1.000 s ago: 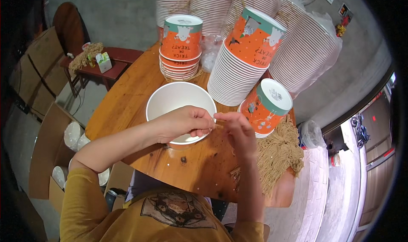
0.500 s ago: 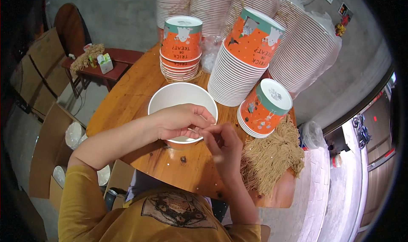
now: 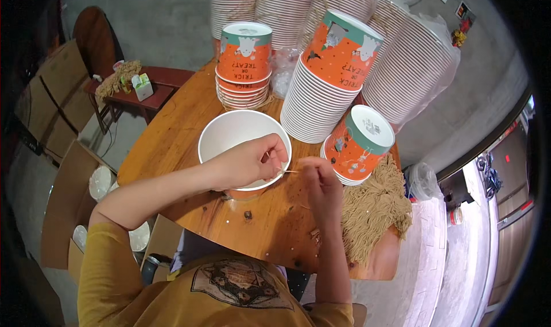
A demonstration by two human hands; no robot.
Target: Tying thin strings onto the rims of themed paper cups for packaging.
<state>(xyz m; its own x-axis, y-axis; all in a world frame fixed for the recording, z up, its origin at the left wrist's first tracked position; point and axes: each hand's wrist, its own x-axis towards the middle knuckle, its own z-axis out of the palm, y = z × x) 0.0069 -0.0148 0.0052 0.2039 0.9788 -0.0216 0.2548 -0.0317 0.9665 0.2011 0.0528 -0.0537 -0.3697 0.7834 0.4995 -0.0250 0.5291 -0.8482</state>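
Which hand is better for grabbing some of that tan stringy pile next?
Probably the right hand: it's nearer the tan stringy pile, while the left hand is over the bucket.

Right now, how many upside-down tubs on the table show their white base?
3. One tub tops the left stack, another the tall middle stack, and the third the right stack, beside the tan cord bundle. More may be hidden in the stacks behind.
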